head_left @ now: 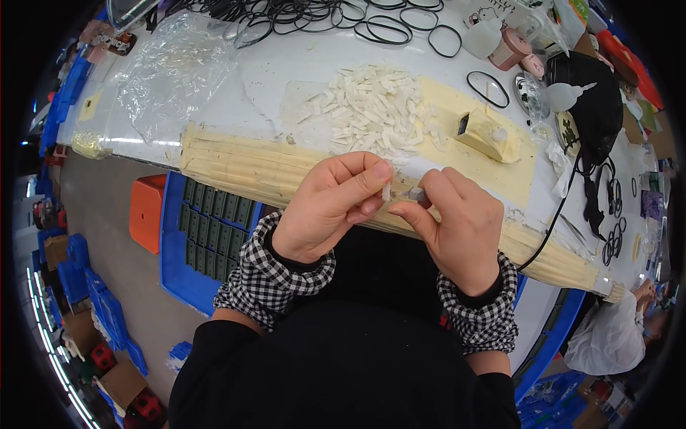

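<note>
Just in front of the table's near edge, my left hand (314, 211) pinches a small white strip (386, 191) between thumb and fingers. Facing it, my right hand (461, 222) is closed on a small grey piece (414, 194); its kind is mostly hidden by the fingers. The strip and the grey piece are close together, and I cannot tell whether they touch. Beyond my hands, a loose heap of short white strips (375, 104) lies on the table. To its right sits a yellow-wrapped block (491, 136) with a dark end.
Beige padding (236, 161) covers the table's front edge. Black rubber-like loops (386, 30) lie along the back. Crumpled clear plastic (175, 75) is at left, a black bag (589, 96) at right. Below stand a blue crate (171, 264) and an orange stool (146, 214). Another person (607, 336) sits at right.
</note>
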`<state>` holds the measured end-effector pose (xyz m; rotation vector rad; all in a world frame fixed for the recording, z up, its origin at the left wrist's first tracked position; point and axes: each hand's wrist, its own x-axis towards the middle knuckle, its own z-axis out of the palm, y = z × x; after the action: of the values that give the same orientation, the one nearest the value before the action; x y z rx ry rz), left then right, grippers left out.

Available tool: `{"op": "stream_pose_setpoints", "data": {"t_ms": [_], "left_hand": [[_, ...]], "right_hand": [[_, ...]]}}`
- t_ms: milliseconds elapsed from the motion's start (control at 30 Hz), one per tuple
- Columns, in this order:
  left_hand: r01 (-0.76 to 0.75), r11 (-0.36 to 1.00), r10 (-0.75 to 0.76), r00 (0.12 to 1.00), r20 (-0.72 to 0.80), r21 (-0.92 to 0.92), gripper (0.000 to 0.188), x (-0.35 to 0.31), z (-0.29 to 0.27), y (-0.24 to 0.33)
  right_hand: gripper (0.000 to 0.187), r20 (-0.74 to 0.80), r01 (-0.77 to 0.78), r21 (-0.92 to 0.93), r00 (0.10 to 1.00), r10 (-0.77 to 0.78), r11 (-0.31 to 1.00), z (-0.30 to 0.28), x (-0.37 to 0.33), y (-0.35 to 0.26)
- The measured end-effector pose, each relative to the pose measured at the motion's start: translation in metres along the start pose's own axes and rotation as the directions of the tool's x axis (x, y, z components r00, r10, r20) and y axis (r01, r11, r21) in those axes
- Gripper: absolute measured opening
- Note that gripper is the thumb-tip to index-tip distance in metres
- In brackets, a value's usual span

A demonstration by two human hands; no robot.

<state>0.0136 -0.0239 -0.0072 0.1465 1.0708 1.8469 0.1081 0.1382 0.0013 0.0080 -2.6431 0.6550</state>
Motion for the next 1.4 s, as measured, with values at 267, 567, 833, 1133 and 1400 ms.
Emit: {"op": "stream_pose_setpoints", "data": {"t_ms": [267,567,833,1133,1400], "left_hand": [[-0.191,0.982,0.186,0.954,-0.237,0.004,0.018,0.003,-0.010,0.008],[-0.184,0.974,0.161,0.972,-0.169,-0.134,0.027,0.004,-0.013,0.003],[-0.145,0.971,0.127,0.986,-0.107,-0.188,0.028,0.007,-0.008,-0.001],[-0.142,0.978,0.120,0.981,-0.152,-0.150,0.029,0.005,-0.003,-0.001],[-0.080,0.997,0.078,0.983,-0.164,-0.001,0.024,0.004,0.008,-0.002]], "right_hand": [[0.050,0.136,-0.123,-0.220,0.979,0.155,0.968,0.023,0.026,0.004],[0.036,0.168,-0.177,-0.015,0.970,0.177,0.984,0.001,-0.003,0.010],[0.020,0.085,-0.334,0.169,0.942,0.324,0.927,-0.008,-0.015,0.022],[0.014,0.026,-0.232,0.070,0.973,0.231,0.970,0.010,-0.009,0.016],[0.010,-0.062,-0.260,0.317,0.954,0.294,0.912,0.008,-0.002,0.012]]}}
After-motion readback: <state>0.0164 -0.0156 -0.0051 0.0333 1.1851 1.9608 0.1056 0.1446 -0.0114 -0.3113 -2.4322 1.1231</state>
